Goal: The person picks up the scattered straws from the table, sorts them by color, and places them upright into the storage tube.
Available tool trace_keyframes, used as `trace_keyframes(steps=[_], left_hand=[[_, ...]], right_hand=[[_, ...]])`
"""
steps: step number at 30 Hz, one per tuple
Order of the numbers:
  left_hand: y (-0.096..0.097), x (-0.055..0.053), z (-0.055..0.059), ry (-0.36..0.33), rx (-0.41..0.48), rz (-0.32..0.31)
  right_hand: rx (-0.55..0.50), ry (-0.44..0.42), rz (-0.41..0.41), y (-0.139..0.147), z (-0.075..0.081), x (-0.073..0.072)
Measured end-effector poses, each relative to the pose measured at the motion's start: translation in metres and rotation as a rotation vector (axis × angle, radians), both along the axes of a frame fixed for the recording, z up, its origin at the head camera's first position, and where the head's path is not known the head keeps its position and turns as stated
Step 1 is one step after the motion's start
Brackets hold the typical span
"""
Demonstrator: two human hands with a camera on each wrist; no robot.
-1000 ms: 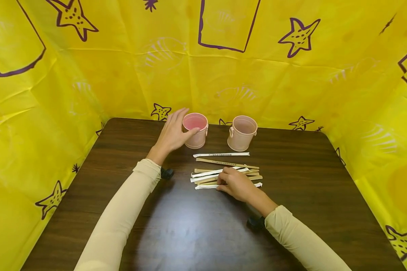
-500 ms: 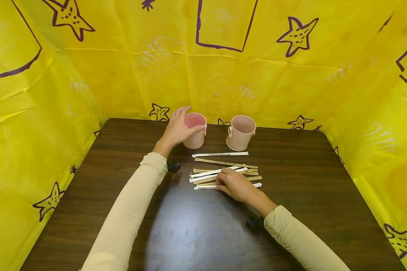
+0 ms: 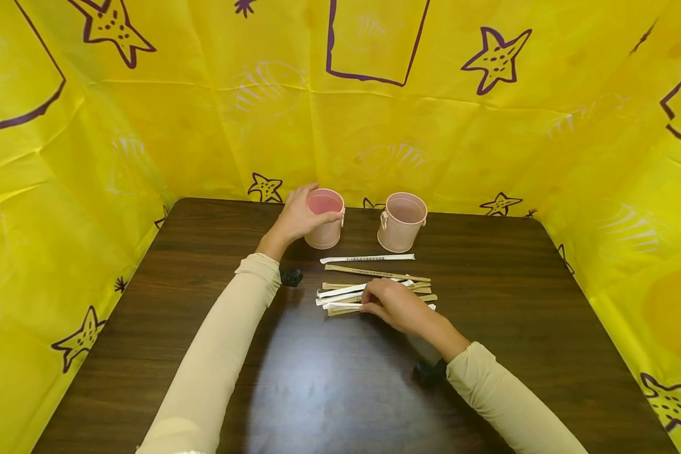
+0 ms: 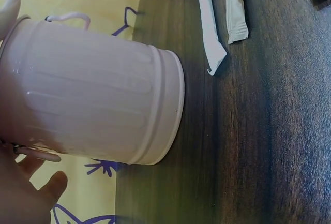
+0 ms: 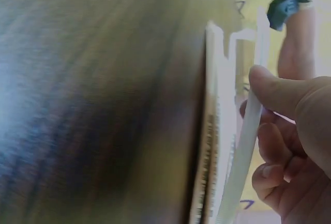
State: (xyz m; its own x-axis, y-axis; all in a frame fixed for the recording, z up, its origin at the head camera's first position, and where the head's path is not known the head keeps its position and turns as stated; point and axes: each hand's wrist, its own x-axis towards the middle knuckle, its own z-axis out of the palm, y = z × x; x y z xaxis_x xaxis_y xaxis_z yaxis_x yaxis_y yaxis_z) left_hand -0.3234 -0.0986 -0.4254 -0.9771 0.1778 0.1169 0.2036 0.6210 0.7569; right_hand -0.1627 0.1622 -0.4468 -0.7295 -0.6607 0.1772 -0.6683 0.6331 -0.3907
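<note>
At the table's back, my left hand (image 3: 296, 217) holds a small pale pink bucket (image 3: 322, 237), thumb across the near side of its rim and fingers round the far left side. The left wrist view shows the bucket's ribbed wall (image 4: 103, 89) and side handles, its base by the tabletop. My right hand (image 3: 400, 308) pinches a white paper-wrapped straw (image 5: 248, 136) between thumb and fingers. That straw stands off the pile of white and brown wrapped straws (image 3: 335, 293) below it.
A second pink bucket (image 3: 401, 234) stands to the right of the first. One white wrapped straw (image 3: 369, 258) and one brown wrapped straw (image 3: 374, 272) lie apart, behind the pile. A yellow patterned cloth (image 3: 295, 126) hangs round the dark wooden table (image 3: 488, 302).
My left hand has shifted right and settled closer round the bucket. The right hand has raised the white straw a little from the pile, showing a brown one beneath.
</note>
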Motion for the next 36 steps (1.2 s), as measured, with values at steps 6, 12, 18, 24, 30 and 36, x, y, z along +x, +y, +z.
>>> trace_keyframes(steps=[6, 12, 18, 24, 30, 36], left_hand=[[0.000, 0.000, 0.000, -0.090, 0.110, -0.027], [0.000, 0.000, 0.000, -0.132, 0.160, -0.059], [0.000, -0.001, 0.000, -0.132, 0.180, -0.068], [0.000, -0.002, 0.000, -0.151, 0.186, -0.065], [0.000, -0.003, -0.001, -0.164, 0.212, -0.055], [0.001, -0.004, -0.004, -0.141, 0.209, -0.060]], right_hand=[[-0.108, -0.024, -0.059, 0.002, 0.008, -0.004], [-0.314, -0.093, -0.141, 0.002, 0.014, -0.012], [-0.467, -0.172, -0.229, 0.001, 0.031, -0.019], [-0.597, -0.265, -0.346, 0.003, 0.050, -0.030], [-0.741, -0.312, -0.400, 0.007, 0.062, -0.041], [-0.875, -0.319, -0.441, 0.008, 0.073, -0.048]])
